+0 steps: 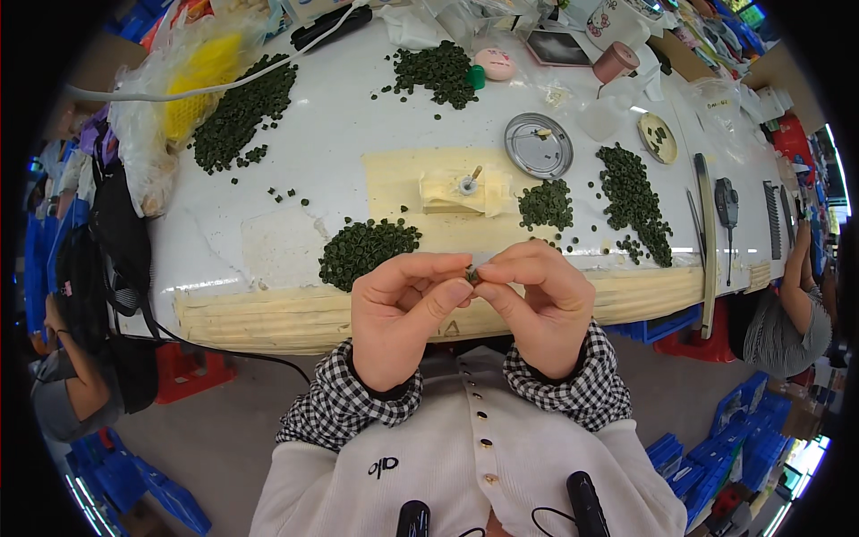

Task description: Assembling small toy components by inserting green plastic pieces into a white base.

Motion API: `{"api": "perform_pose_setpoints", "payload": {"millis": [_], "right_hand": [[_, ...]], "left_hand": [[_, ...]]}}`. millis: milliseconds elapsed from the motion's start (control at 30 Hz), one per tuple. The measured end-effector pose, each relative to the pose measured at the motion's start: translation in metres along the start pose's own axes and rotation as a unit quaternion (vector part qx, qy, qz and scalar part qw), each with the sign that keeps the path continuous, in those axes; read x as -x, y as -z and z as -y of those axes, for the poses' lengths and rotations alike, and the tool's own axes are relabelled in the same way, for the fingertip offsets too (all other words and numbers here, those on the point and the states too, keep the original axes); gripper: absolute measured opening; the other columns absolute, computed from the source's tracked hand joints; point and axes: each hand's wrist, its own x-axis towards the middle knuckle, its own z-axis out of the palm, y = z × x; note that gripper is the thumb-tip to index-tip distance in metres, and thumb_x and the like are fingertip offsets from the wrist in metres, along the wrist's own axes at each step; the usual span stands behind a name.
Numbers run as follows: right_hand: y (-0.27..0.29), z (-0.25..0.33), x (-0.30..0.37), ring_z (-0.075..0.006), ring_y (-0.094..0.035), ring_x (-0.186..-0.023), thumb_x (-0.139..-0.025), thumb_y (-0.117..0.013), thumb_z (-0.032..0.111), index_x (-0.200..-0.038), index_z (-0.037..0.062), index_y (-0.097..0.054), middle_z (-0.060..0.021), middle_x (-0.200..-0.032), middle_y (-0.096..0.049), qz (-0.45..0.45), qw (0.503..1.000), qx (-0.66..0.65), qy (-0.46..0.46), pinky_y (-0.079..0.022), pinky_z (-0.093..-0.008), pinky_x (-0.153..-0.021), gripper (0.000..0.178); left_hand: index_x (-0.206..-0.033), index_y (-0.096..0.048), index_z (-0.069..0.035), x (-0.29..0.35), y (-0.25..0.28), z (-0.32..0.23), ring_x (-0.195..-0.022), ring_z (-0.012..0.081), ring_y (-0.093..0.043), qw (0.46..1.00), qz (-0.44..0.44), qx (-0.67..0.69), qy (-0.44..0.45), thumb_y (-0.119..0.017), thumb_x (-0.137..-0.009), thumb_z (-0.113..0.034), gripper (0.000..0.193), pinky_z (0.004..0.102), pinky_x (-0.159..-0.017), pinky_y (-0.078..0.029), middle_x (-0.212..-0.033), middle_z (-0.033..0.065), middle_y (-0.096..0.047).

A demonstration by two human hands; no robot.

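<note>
Both hands meet just above the table's taped front edge. A small dark green piece [472, 275] sits between their fingertips; its exact shape is mostly covered. My left hand [394, 313] pinches it with thumb and forefinger, the other fingers curled. From the other side my right hand [548, 309] closes thumb and forefinger on the same piece. Close by on the left lies a heap of small dark green parts [369, 254]. Beyond the hands stands a tape-wrapped block [438, 194] with an upright peg [474, 174]. A smaller, flatter heap of green pieces [546, 206] lies to its right.
More green heaps lie at far left [242, 116], back [434, 73] and right [631, 192]. A round metal lid [537, 152] and a cream dish [658, 137] hold bits. A long curved strip [705, 233] and a black-handled tool [727, 210] lie right. A white cable [224, 88] crosses back left.
</note>
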Motion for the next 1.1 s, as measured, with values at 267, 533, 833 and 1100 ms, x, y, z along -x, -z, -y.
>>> {"api": "perform_pose_setpoints", "payload": {"millis": [267,533,833,1100], "right_hand": [[-0.001,0.009,-0.001,-0.0176,-0.065,-0.08,-0.08,-0.07,-0.006,-0.102,0.0008,-0.071,-0.0104,-0.094,-0.066,0.016,0.996,0.087,0.029,-0.052,-0.0261,-0.069,0.024],[-0.001,0.011,-0.001,-0.017,-0.064,-0.079,-0.079,-0.071,-0.007,-0.103,0.0015,-0.071,-0.0097,-0.093,-0.066,0.019,0.996,0.078,0.025,-0.052,-0.0256,-0.068,0.026],[0.004,0.012,-0.004,-0.0188,-0.064,-0.078,-0.072,-0.071,-0.01,-0.106,0.0025,-0.071,-0.0086,-0.091,-0.065,0.046,0.978,0.161,0.122,-0.053,-0.0268,-0.066,0.036],[0.004,0.013,-0.003,-0.0189,-0.064,-0.078,-0.073,-0.071,-0.011,-0.107,0.0026,-0.071,-0.0091,-0.09,-0.065,0.033,0.982,0.15,0.106,-0.053,-0.0269,-0.067,0.036]], "left_hand": [[-0.103,-0.068,0.003,-0.001,0.005,0.005,-0.085,0.0112,-0.06,0.989,-0.017,-0.114,-0.094,-0.065,-0.086,0.008,0.018,0.0211,-0.073,-0.047,-0.096,0.0082,-0.065],[-0.103,-0.069,0.003,-0.002,0.005,0.006,-0.084,0.0099,-0.058,0.979,-0.005,-0.158,-0.132,-0.065,-0.086,0.008,0.018,0.0207,-0.071,-0.046,-0.096,0.0081,-0.064],[-0.102,-0.068,0.003,-0.001,0.005,0.002,-0.083,0.0091,-0.059,0.988,0.0,-0.124,-0.09,-0.065,-0.086,0.008,0.017,0.0194,-0.069,-0.046,-0.097,0.0087,-0.064],[-0.106,-0.068,0.003,-0.001,0.004,0.001,-0.086,0.0103,-0.061,0.988,0.008,-0.125,-0.095,-0.065,-0.085,0.009,0.022,0.0196,-0.071,-0.047,-0.099,0.0089,-0.064]]}}
